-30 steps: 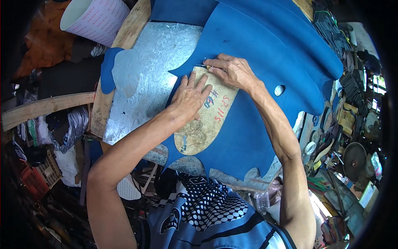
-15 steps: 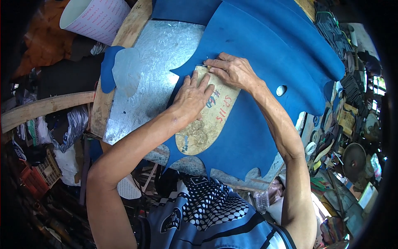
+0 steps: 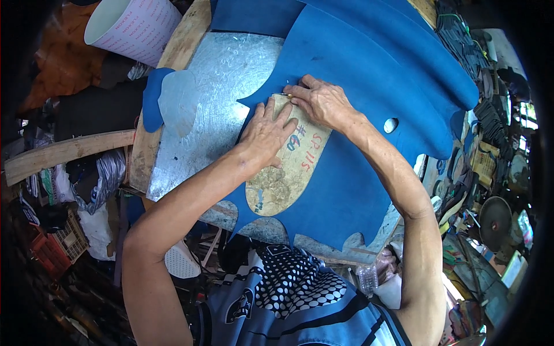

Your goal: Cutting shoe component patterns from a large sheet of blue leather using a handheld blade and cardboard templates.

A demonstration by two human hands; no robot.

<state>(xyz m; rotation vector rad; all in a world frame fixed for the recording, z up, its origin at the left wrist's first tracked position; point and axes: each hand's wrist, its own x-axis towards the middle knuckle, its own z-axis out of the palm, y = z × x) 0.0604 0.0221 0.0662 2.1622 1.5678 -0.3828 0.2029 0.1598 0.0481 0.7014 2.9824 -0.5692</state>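
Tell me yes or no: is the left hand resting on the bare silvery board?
No, the left hand lies spread on the tan template, which rests on the blue sheet.

Your wooden bench bears a scratched metal plate, with a broad blue sheet spread across it and a blue piece and grey piece overlapping at its left.

Just right of the left hand, the board bears handwriting: blue marks, a sign with digits, nearest the hand, and red marks, letters with digits, farther right. Well beyond the hand, to the left, a white cylinder repeats one red word in rows. Left of the hand, the metal sheet has pale, unreadable scrawls.
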